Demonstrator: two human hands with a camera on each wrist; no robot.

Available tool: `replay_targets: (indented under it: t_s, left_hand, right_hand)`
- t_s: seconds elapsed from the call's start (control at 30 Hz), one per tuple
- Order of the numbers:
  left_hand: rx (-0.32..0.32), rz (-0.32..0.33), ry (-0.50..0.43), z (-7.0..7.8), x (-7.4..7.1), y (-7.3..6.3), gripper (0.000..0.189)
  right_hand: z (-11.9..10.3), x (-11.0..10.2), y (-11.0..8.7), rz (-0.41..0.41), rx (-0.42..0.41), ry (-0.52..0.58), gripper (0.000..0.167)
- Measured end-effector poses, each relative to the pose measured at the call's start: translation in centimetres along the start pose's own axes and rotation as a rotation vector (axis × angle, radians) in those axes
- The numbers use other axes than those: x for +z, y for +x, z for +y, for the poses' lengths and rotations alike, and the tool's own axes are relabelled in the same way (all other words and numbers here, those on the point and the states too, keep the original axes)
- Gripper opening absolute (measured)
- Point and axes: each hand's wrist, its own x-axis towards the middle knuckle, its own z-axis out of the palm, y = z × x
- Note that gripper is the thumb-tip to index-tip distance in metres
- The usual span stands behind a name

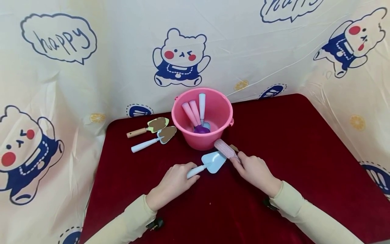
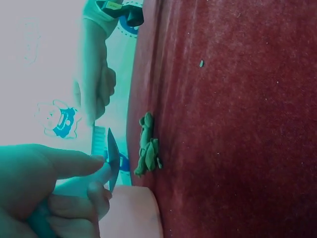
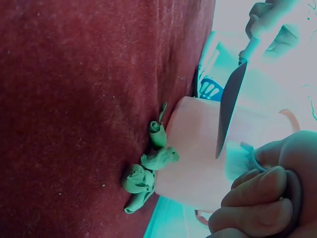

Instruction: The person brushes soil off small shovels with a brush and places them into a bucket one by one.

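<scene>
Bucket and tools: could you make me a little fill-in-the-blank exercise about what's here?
The brush is in the person's ____ hand.
The other hand holds a trowel whose blade is light ____.
In the head view, two more trowels lie to the ____ of the bucket.
The table covering is dark ____.

Missing words: right; blue; left; red.

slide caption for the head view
Left hand holds a blue trowel, right hand a brush, near a pink bucket.
</scene>
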Motion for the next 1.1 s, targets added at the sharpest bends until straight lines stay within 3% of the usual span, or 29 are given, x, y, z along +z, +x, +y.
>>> replay_targets:
  t_s: [0.23, 0.4, 0.7, 0.8, 0.93, 1.1]
  left_hand:
    - [0.006, 0.038, 0.049, -0.1, -0.1, -0.4, 0.017]
    - [0.018, 0.07, 0.068, 0.0, -0.3, -0.5, 0.017]
    - [0.033, 0.08, 0.056, 0.7, -0.6, -0.4, 0.017]
    - [0.039, 0.089, 0.06, 0.8, -0.5, -0.3, 0.017]
    - [0.063, 0.114, 0.074, 0.8, -0.3, -0.2, 0.014]
    - [0.116, 0.127, 0.07, 0.6, -0.3, -0.1, 0.009]
  right_hand:
    - [0.2, -0.5, -0.3, -0.022, 0.057, 0.015, 0.033]
    - [0.5, -0.8, -0.3, -0.118, 0.142, 0.017, 0.028]
    - [-0.6, 0.2, 0.1, -0.191, 0.002, -0.052, 0.019]
    - [-1.1, 0.7, 0.2, -0.21, -0.003, -0.025, 0.022]
    - [-1.7, 1.3, 0.4, -0.244, 0.023, 0.016, 0.037]
    - [-2.2, 1.5, 0.6, -0.278, 0.063, 0.075, 0.037]
